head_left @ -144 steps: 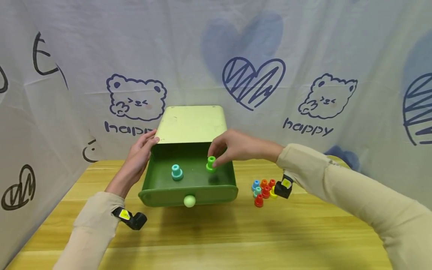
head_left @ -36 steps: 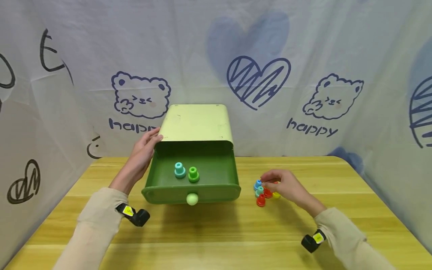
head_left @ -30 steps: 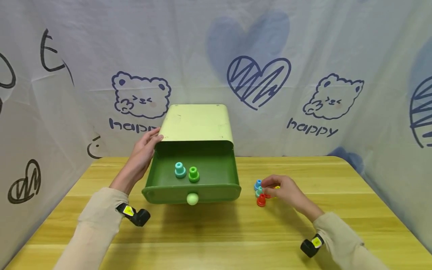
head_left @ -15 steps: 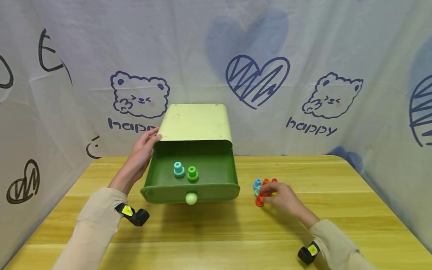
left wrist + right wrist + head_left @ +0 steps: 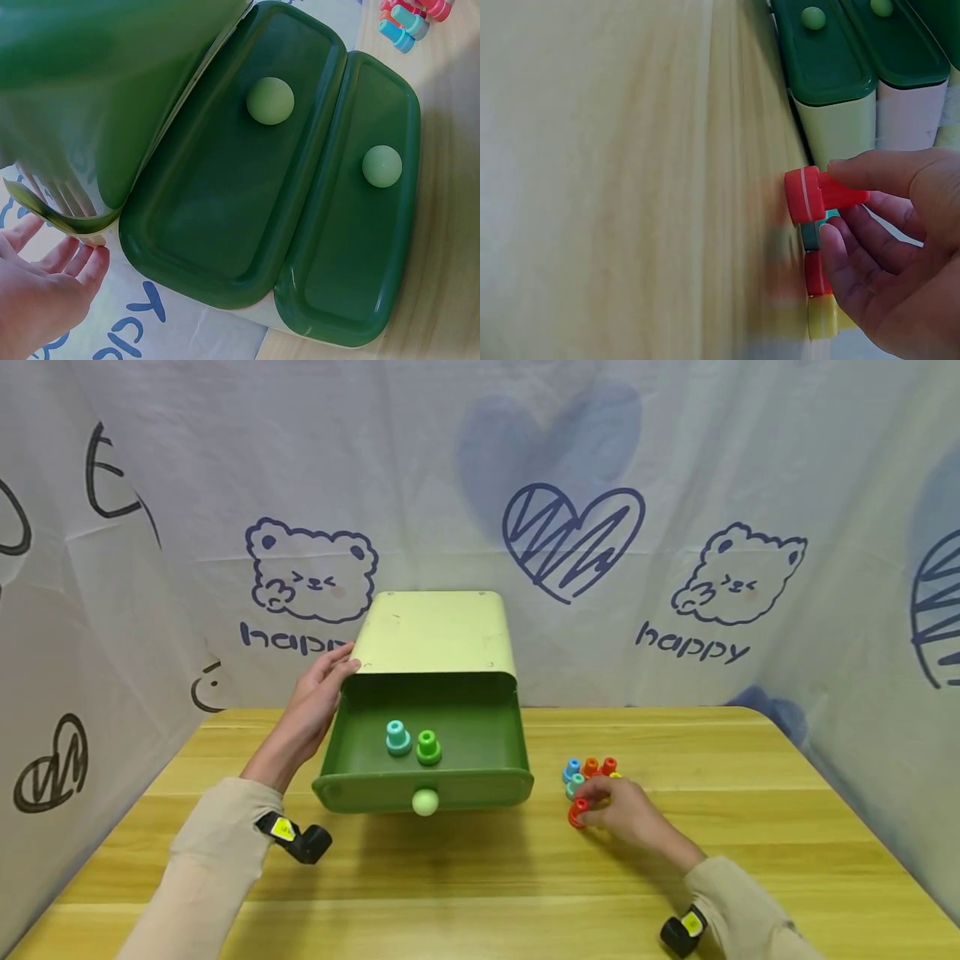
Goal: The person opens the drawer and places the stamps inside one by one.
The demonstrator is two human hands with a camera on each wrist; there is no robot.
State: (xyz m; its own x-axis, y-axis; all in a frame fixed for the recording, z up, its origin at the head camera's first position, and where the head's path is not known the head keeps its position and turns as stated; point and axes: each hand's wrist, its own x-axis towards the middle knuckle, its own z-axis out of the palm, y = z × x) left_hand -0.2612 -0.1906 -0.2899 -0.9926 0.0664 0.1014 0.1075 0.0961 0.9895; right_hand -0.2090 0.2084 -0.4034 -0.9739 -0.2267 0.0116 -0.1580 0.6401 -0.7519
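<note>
A red peg with a wide round base is pinched between the thumb and fingers of my right hand. In the right wrist view the red peg is close above the wooden tabletop, its narrow stem between the fingertips. My left hand rests against the left side of a pale green drawer unit, thumb at the top front corner. Its fingertips touch the casing in the left wrist view. The top drawer is pulled out; a turquoise peg and a green peg stand inside.
Several pegs stand grouped by my right hand, among them a blue peg, a light teal peg and an orange peg. Two lower drawers with round knobs are closed. A printed curtain hangs behind the table.
The green peg, earlier held over the drawer, now stands in it beside the turquoise one. My right hand has moved to the pegs and taken hold of the front red one, shifting it slightly nearer.
</note>
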